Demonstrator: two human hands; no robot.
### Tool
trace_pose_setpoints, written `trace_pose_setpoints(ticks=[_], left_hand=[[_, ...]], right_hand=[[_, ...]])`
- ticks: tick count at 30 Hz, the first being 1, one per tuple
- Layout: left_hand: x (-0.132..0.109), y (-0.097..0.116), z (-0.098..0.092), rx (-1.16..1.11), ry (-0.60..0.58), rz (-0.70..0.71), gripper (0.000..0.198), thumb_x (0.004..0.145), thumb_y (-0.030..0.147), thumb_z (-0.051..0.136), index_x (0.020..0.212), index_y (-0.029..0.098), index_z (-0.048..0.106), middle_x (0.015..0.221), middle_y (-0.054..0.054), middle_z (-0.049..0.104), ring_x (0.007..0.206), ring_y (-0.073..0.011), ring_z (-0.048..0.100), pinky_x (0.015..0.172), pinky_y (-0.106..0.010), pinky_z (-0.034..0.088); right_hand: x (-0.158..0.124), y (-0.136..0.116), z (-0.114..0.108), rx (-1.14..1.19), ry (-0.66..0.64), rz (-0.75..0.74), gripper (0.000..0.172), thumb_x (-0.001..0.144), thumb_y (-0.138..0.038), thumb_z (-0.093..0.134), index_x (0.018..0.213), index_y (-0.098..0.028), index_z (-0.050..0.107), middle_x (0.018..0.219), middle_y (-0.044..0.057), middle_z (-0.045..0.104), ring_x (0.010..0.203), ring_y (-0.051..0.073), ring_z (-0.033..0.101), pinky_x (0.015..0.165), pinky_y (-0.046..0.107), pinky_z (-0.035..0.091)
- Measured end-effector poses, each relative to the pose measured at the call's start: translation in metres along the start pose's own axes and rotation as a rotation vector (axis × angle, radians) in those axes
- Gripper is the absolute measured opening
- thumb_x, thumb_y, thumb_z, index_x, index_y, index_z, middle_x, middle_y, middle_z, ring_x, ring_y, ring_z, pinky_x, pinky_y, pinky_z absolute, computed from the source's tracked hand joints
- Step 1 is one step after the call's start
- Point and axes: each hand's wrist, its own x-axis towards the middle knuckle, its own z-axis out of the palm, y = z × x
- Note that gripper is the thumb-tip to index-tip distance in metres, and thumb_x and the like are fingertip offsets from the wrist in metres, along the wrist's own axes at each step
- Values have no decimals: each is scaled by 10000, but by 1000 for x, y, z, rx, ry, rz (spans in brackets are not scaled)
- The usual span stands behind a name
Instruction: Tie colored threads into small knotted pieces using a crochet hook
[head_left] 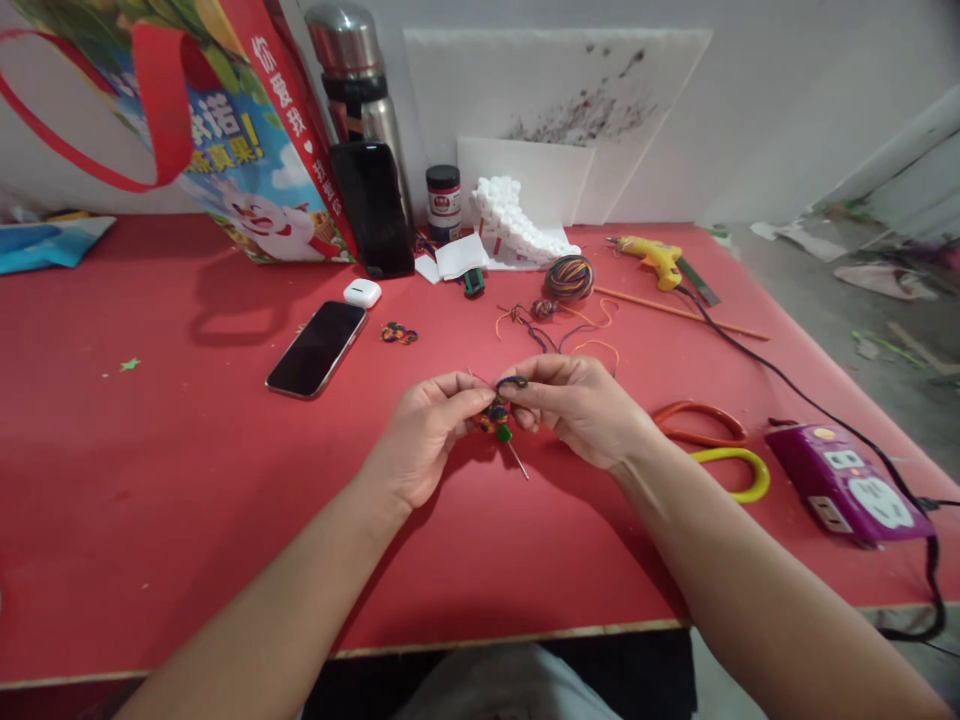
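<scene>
My left hand [439, 415] is closed, thumb and fingers pinching a small crocheted piece of multicoloured yarn [493, 415] above the red table. A thin metal rod with a green part [514, 455], which looks like a crochet hook, sticks out below the piece and slants down to the right. My right hand [574, 400] is closed too, its thumb and forefinger on the dark curled end [513, 381] of the piece, close beside my left fingertips. Fingers partly hide the piece. Beyond my hands lie a ball of multicoloured yarn [569, 277] and loose strands.
Left of centre are a phone [316, 350], an earbud case [362, 293] and another small yarn piece [398, 333]. Scissors [731, 470], a purple power strip [847, 485] and a corded yellow glue gun [651, 258] lie right. A bag [277, 190] and a thermos [356, 85] stand behind.
</scene>
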Motion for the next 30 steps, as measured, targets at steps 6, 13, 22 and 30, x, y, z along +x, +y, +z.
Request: trace_pose_setpoints(ticks=[6,13,22,30], left_hand=[[1,-2,1,17,3,7,240,653,278,885,718,141,700,724,-45,747,688,-137,685,695,-245,517],[1,-7,-2,51,57,110,235,698,257,888,830,176,711,806,-10,750,751,-131,690,723,-254,527],[3,-4,0,57,122,131,285,648,302,943,750,160,719,724,-3,723,672,-105,635,715,-253,517],[1,-1,2,-12,35,101,268,681,310,923,768,161,718,764,-9,722,719,-129,668,724,-263,539]], right_hand=[[1,0,2,15,-2,-7,392,532,-414,1015,714,-168,770,591,-33,674,489,57,555,501,208,454],[1,-2,5,28,43,-8,422,493,-416,1027,691,-155,762,562,-23,675,480,64,557,488,204,429],[0,1,5,5,41,-40,386,554,-402,1004,719,-154,757,596,-24,683,485,65,553,480,209,429],[-2,-4,4,51,7,-27,364,613,-395,976,714,-163,715,605,-35,649,498,65,550,495,213,447]])
